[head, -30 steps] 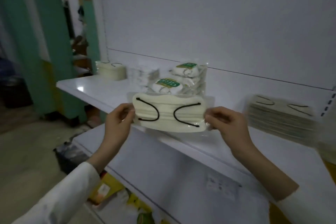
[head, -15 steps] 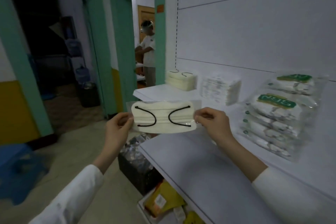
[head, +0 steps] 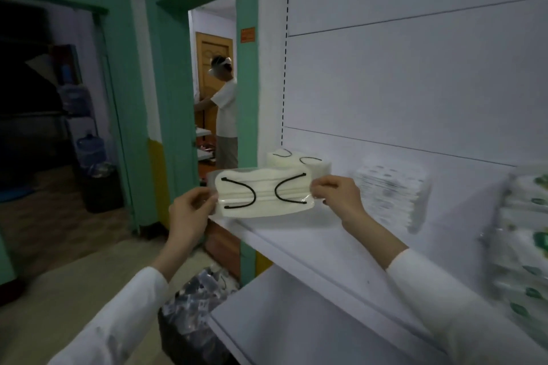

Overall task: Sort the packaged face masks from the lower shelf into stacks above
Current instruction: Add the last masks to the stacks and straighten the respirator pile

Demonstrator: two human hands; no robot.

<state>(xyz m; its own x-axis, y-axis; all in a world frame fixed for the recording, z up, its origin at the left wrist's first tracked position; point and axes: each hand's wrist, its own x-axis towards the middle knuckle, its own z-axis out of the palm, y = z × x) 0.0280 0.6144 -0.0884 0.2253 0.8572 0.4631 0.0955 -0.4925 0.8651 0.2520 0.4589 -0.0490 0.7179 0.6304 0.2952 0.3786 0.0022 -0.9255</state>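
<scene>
Holding the packaged mask (head: 264, 195) by its wrapper ends, left hand (head: 189, 210) and right hand (head: 335, 195) fingers pinching, before the matching stack (head: 298, 160) mid-frame; next, likely laying it squarely atop.

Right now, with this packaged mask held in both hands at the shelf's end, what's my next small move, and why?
Probably ease the packaged mask forward and lay it on the cream stack just behind it. The left hand and right hand pinch its ends, and its black ear loops match that stack, not the patterned stack beside it.
</scene>
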